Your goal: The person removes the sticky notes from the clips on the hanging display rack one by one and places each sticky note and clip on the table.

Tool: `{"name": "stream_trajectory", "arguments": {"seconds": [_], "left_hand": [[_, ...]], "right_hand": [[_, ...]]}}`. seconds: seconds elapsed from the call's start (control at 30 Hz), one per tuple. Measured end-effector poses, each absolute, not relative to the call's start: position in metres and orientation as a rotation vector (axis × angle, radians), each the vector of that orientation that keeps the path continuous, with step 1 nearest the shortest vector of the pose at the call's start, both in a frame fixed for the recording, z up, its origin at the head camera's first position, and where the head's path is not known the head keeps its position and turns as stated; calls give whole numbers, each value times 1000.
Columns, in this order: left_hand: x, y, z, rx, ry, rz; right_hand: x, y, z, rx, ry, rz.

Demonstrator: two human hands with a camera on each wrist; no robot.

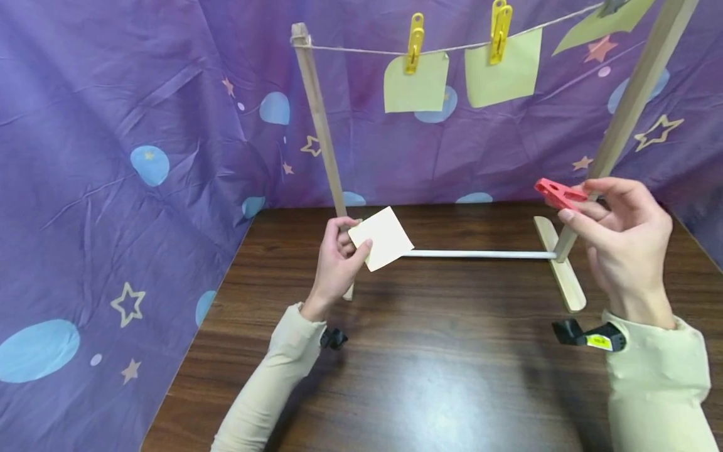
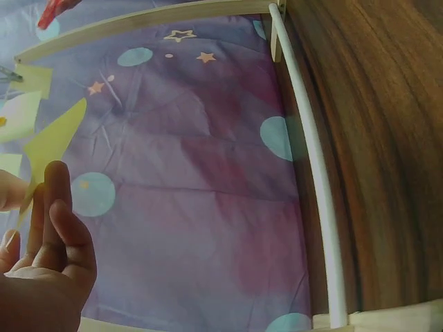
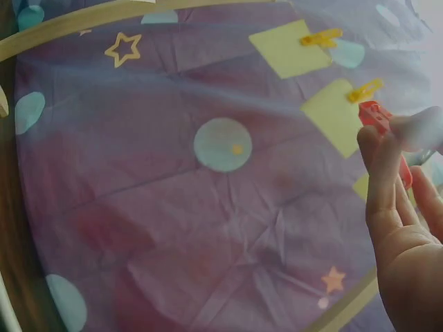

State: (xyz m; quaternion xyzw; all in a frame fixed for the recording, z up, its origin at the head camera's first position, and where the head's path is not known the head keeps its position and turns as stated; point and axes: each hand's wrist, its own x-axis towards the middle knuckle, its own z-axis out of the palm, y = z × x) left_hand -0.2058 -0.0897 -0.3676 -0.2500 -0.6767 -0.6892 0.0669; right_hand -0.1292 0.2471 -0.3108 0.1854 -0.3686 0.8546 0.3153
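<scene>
My left hand (image 1: pixel 337 258) pinches a pale yellow sticky note (image 1: pixel 384 237) between thumb and fingers, in front of the left post. In the left wrist view the note (image 2: pixel 58 138) stands up above the fingers. On the right, my right hand (image 1: pixel 632 242) holds a red clothespin (image 1: pixel 560 192) by one end, close to the right post. From a string (image 1: pixel 361 50) above hang two yellow notes, one under a yellow clothespin (image 1: pixel 415 44), the other under a second yellow clothespin (image 1: pixel 500 34). A third note (image 1: pixel 607 25) hangs at the upper right from a grey clip.
The wooden frame has a left post (image 1: pixel 322 119), a right post (image 1: pixel 638 94) and a white crossbar (image 1: pixel 480 254) low between them. Its right foot (image 1: pixel 565 276) rests on the brown table (image 1: pixel 423 339). A purple patterned cloth (image 1: pixel 141 94) hangs behind and at the left.
</scene>
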Motion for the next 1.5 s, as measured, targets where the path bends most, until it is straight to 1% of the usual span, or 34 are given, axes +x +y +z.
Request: {"name": "stream_trajectory", "arguments": {"seconds": [0.23,0.4,0.67,0.8,0.97,1.13,1.27,1.4,1.5], "left_hand": [[-209,-85,-381,-711,-2076,-2109],[-211,-79,-387,-699,-2270,-2040],[-201,-73,-373,-603,-2278,-2058],[-202,-71,-376,-573,-2260,-2100],[-206,-70,-383,-542,-2246,-2114],[-217,-71,-406,-481,-2247,-2103],[-223,-71,-421,-541,-2309,-2040],[-225,-72,-427,-669,-2411,-1808],[-228,-72,-430,-719,-2487,-1631]], "right_hand": [[-133,254,-334,499,-1146,2253],[-135,261,-353,394,-1340,2184],[-140,266,-374,251,-1318,2163],[-141,269,-382,196,-1279,2157],[-145,272,-387,140,-1321,2105],[-144,274,-390,113,-1385,2070],[-142,275,-393,134,-1436,2065],[-141,277,-397,119,-1550,2005],[-143,279,-400,105,-1649,1936]]}}
